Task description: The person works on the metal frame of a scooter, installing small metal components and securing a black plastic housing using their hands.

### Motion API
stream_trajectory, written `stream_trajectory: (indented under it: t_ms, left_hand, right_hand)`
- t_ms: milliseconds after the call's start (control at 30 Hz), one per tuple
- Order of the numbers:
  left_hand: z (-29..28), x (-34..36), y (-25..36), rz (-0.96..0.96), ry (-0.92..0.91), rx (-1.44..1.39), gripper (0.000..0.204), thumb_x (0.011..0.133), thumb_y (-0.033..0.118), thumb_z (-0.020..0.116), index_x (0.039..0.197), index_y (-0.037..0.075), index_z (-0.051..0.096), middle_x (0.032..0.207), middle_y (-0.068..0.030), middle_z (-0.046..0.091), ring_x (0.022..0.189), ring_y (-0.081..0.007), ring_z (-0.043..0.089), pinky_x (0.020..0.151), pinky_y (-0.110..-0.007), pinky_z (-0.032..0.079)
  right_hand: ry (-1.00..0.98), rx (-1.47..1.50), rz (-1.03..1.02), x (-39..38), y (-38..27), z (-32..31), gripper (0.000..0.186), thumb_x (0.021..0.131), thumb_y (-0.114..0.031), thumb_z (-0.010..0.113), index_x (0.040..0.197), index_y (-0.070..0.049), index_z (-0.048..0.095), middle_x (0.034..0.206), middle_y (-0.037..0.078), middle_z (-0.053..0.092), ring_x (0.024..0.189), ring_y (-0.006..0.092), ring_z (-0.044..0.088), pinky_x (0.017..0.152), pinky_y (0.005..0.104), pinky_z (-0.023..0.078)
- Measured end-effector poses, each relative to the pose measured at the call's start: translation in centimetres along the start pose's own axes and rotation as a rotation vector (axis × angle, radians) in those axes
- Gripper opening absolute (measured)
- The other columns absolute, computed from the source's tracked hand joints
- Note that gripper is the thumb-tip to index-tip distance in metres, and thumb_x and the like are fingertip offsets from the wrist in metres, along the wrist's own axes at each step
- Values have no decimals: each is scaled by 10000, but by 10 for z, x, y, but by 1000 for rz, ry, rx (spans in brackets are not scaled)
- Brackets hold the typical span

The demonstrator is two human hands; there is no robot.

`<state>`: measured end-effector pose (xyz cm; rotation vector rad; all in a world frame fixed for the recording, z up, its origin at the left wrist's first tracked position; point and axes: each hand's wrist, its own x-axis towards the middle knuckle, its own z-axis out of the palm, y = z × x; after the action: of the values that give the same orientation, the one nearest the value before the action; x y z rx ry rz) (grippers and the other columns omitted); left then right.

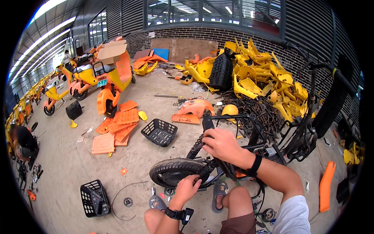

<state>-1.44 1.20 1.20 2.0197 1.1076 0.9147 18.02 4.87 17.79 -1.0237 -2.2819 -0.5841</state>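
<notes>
A stripped black scooter frame (253, 134) stands in front of me, with a tyred wheel (159, 175) low on its left. My right hand (222, 146) grips a black frame part beside the top of a coil-spring shock absorber (194, 149). Lower down, my left hand (188, 187) has its fingers curled at the lower end of a shock beside the wheel hub; exactly what they hold is hidden. Loose sprockets (128, 202) and a thin cable (117, 195) lie on the floor near my legs.
Black baskets (157, 123) (83, 195), orange panels (103, 144) and a curved orange piece (326, 187) lie on the concrete floor. Yellow body parts (249, 85) are piled by the wall. Orange-yellow scooters (120, 82) stand at left. A person (25, 144) crouches at the left edge; another (67, 58) stands farther back.
</notes>
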Motion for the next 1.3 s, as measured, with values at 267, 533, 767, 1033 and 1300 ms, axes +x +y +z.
stream_trajectory:
  t_ms: [267, 533, 767, 1033, 1300]
  left_hand:
    - [-8, -5, 0, -20, 12, -13, 284, 878, 201, 676, 1077, -2, 684, 951, -180, 705, 840, -329, 691, 754, -392, 545]
    - [-5, -4, -3, -1, 8, 2, 288, 882, 209, 676, 1086, 6, 684, 957, -181, 705, 833, -332, 692, 750, -394, 545]
    - [-3, -5, -9, 21, 37, -5, 286, 888, 213, 673, 1080, 1, 684, 959, -184, 706, 824, -327, 694, 742, -391, 548]
    - [-1, -4, -4, 19, 11, -5, 283, 885, 212, 676, 1074, 1, 684, 957, -188, 700, 836, -330, 691, 749, -390, 546]
    - [-1, -6, -6, 11, 8, 1, 264, 882, 200, 676, 1061, 6, 688, 953, -184, 700, 844, -332, 688, 755, -392, 544]
  right_hand:
    - [81, 94, 92, -20, -4, -12, 137, 742, -119, 750, 878, -117, 728, 599, 4, 535, 528, 199, 550, 521, 342, 418]
    - [191, 140, 219, -36, -15, -3, 212, 708, -253, 822, 842, -115, 733, 543, -39, 513, 487, 155, 515, 505, 309, 366]
    - [319, 219, 266, -38, -14, 0, 139, 732, -91, 756, 864, -50, 741, 615, 30, 612, 472, 169, 521, 477, 289, 409]
    - [359, 885, 977, -64, -23, -13, 210, 895, -64, 678, 1074, 44, 705, 801, 54, 700, 589, 93, 576, 535, 233, 463]
    - [550, 1531, 1434, -70, -11, -28, 211, 921, -89, 683, 1070, 45, 614, 935, 130, 699, 758, 151, 676, 667, 250, 580]
